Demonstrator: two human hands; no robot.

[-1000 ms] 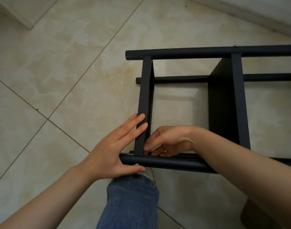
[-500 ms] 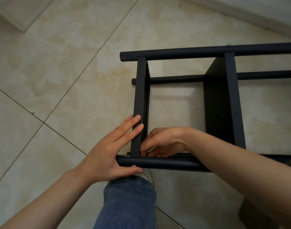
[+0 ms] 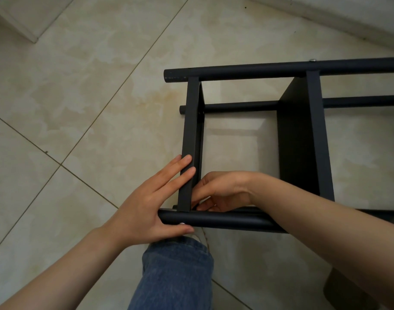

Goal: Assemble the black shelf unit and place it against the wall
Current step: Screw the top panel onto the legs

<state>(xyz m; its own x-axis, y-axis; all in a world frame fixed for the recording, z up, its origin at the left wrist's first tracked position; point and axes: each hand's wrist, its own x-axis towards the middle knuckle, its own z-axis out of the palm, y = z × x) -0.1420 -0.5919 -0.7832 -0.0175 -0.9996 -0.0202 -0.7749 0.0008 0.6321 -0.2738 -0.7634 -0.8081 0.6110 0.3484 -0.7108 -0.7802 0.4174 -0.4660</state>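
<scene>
The black shelf unit (image 3: pixel 269 71) lies on its side on the tiled floor, with round poles and flat panels. My left hand (image 3: pixel 151 204) grips the end of the near pole (image 3: pixel 225 220). Its thumb is under the pole by a silver screw head (image 3: pixel 182 224), and its fingers lie flat against the end panel (image 3: pixel 190 130). My right hand (image 3: pixel 222 191) reaches inside the frame to the corner where that panel meets the near pole. Its fingertips are pinched together there, and whatever is between them is hidden. A second panel (image 3: pixel 303 142) stands further right.
A white wall base (image 3: pixel 325 14) runs along the top right, and a white corner piece (image 3: pixel 23 23) sits at the top left. My knee in blue jeans (image 3: pixel 175 271) is just below the near pole. A dark object (image 3: pixel 343 289) lies at the bottom right.
Almost nothing differs. The view has shifted slightly, so the frame sits a little further left. Both hands keep their places at the corner joint.
</scene>
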